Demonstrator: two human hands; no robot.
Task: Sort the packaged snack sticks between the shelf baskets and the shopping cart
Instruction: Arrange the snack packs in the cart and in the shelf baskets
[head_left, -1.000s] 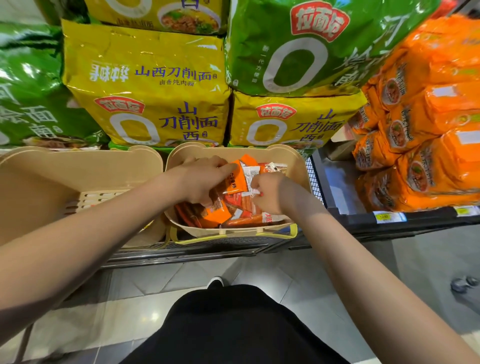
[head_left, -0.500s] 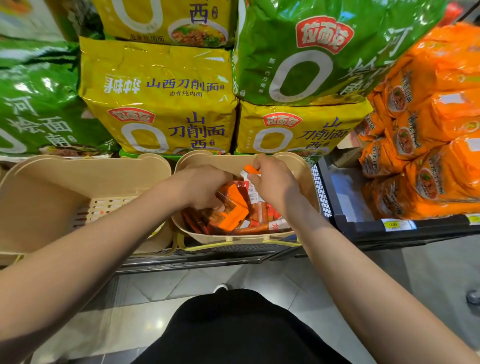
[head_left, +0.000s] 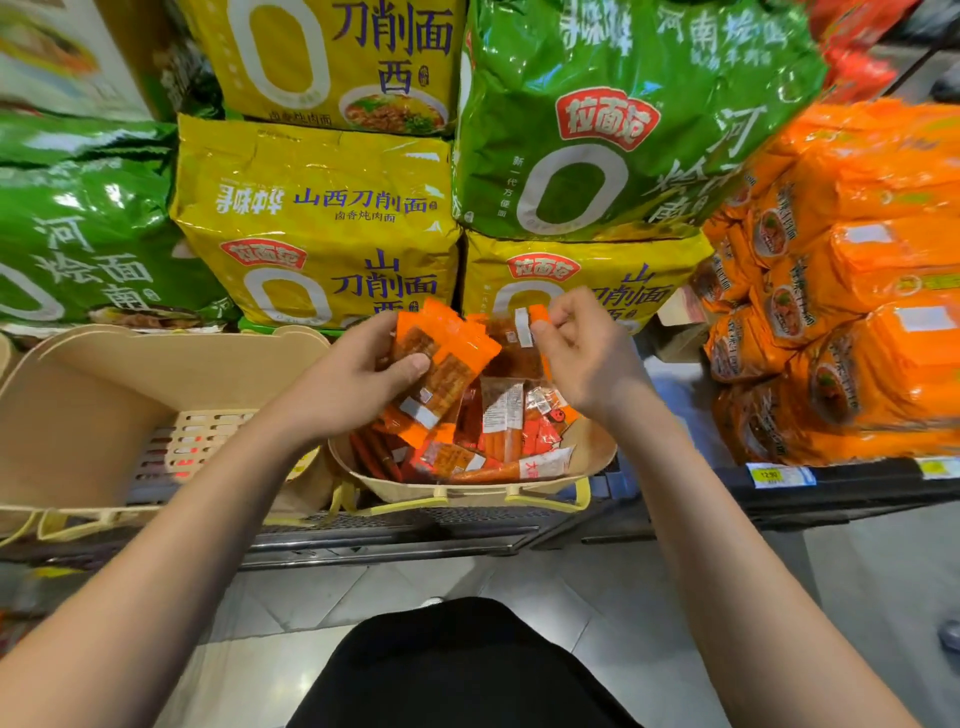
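Left hand (head_left: 343, 384) gripping a bunch of orange snack packs (head_left: 441, 358) above the right basket (head_left: 467, 491), right hand (head_left: 587, 353) pinching one pack (head_left: 524, 332) by its top, more packs (head_left: 498, 436) in the basket, left basket (head_left: 104, 395) beside it, yellow noodle bags (head_left: 322, 218) reading 山西刀削面, green bags (head_left: 613, 135) reading 河南烩面, price tag (head_left: 774, 475) 12.90.

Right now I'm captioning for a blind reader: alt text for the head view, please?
Both hands lift orange snack packs above a full basket: left hand grips a bunch, right hand pinches one pack.
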